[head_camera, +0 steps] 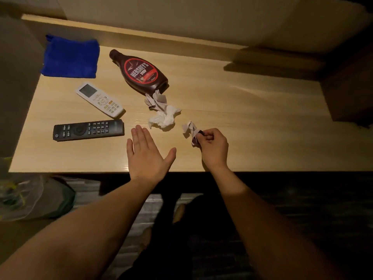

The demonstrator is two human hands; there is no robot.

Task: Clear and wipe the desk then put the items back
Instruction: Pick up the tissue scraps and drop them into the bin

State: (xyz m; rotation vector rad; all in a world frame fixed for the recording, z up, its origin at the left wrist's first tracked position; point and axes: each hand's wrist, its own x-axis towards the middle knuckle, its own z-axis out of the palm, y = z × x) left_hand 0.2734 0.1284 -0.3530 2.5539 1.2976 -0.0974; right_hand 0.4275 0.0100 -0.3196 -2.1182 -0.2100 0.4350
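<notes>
The right hand pinches a crumpled printed paper scrap, its lettering unreadable. Left of that grip the left hand hovers flat and empty over the desk. Beyond it lie a crumpled tissue, a toppled "HERSHEY'S SYRUP" bottle, two remotes and a blue cloth.

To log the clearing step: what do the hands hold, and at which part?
The right hand pinches a crumpled paper scrap at its near end. The left hand is open and holds nothing.

The right hand pinches a crumpled wrapper above the desk; the left hand hovers flat, fingers spread.
</notes>
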